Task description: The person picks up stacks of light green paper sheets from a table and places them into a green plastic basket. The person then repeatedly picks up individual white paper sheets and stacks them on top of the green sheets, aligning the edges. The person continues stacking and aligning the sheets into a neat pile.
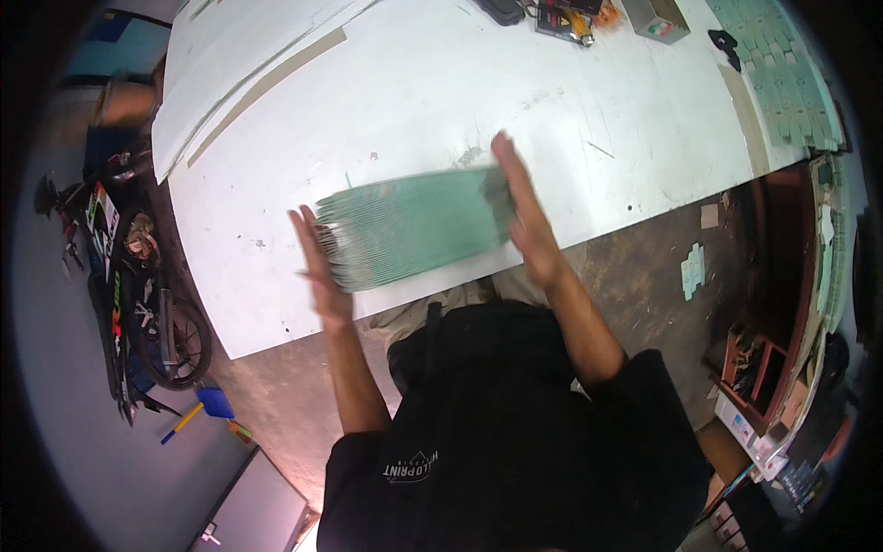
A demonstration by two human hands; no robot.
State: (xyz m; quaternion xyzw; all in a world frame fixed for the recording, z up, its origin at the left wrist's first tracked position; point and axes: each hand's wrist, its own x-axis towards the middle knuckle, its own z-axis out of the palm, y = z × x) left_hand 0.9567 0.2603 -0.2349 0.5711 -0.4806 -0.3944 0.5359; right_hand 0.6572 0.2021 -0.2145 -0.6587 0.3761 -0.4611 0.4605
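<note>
A fanned stack of thin green card sheets point(418, 225) lies on the white tabletop near its front edge. Its many layers show along the left and front sides. My left hand point(320, 271) is upright at the stack's left end, fingers stretched out and palm turned inward. At the opposite end, my right hand point(527, 212) is likewise held flat, its palm against or close beside the sheets. Both hands are somewhat smeared by motion, so exact contact cannot be told. Neither hand has its fingers wrapped round the stack.
The white table point(432, 110) carries a small carton point(656, 20) and assorted small items point(563, 23) at the far edge. Green cut card blanks point(782, 78) cover the far right. One green blank point(693, 271) lies on the floor. A motorbike point(138, 285) stands at the left.
</note>
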